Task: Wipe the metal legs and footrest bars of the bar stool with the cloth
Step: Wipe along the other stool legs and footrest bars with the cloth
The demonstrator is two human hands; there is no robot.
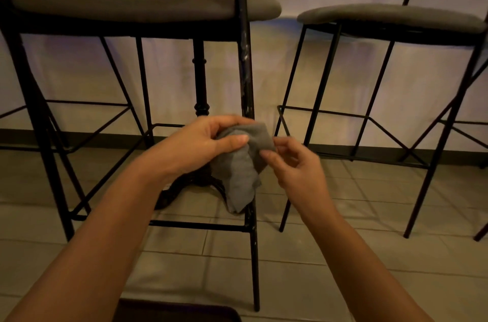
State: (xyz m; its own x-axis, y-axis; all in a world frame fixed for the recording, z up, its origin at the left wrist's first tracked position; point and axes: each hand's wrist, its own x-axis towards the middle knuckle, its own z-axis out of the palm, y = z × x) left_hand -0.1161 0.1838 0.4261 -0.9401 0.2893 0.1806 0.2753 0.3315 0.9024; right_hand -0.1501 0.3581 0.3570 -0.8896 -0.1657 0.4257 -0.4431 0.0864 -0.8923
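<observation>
Between the two stools, at mid-frame, we hold a small crumpled grey cloth (244, 163) in both hands, directly in front of the near black metal leg (247, 79) of the tall bar stool with the grey padded seat (118, 2). Our left hand (198, 145) grips the upper left of the cloth, thumb pressed flat on the fabric and fingers curled behind it. Our right hand (295, 163) pinches the cloth's upper right corner between thumb and fingertips. The lower part of the cloth hangs free, just above the thin black footrest bar (200, 226). A second grey-seated bar stool (390, 18) stands to the right on the tiled floor (317, 263).
</observation>
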